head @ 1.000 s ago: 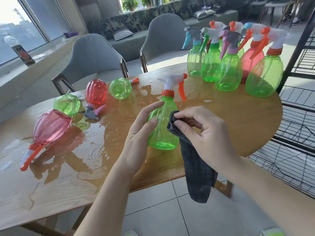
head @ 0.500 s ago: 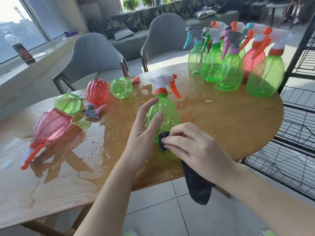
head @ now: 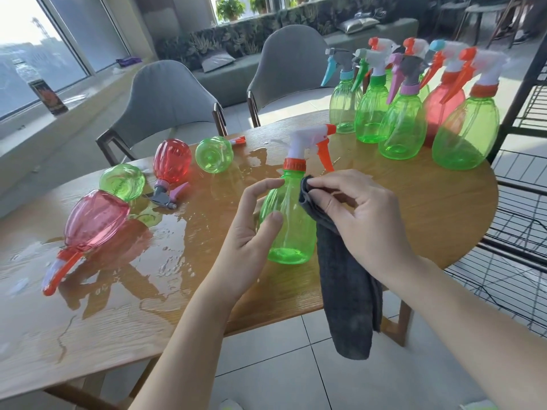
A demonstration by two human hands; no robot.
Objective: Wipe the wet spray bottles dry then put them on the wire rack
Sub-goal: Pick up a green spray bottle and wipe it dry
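A green spray bottle (head: 291,229) with a white head and orange trigger stands upright near the table's front edge. My left hand (head: 251,232) grips its left side with thumb and fingers curled round it. My right hand (head: 358,214) pinches a dark grey cloth (head: 349,294) and presses it against the bottle's right shoulder; the cloth hangs down past the table edge. Several wet bottles lie on their sides at the left: a pink one (head: 94,220), a red one (head: 171,164) and two green ones (head: 122,182) (head: 214,153).
Several upright bottles (head: 461,128) stand grouped at the table's far right. A black wire rack (head: 521,232) stands beside the round wooden table (head: 414,220) on the right. Water pools on the table's left half. Two grey chairs (head: 165,105) stand behind.
My right hand has slid the cloth up from the bottle's lower body to its shoulder. The bottle turned slightly, and my left hand kept its hold.
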